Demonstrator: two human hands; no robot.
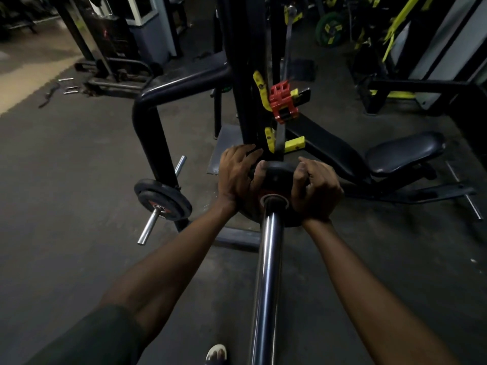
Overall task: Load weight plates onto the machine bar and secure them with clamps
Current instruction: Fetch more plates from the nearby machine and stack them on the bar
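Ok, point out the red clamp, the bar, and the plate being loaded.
red clamp (283,102): head view, on its red body.
bar (267,272): head view, on the chrome sleeve's middle.
plate (276,175): head view, on its black face between the hands.

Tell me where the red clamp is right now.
The red clamp hangs on the black machine upright, upper centre of the head view, above both hands and the weight plate they hold on the bar.
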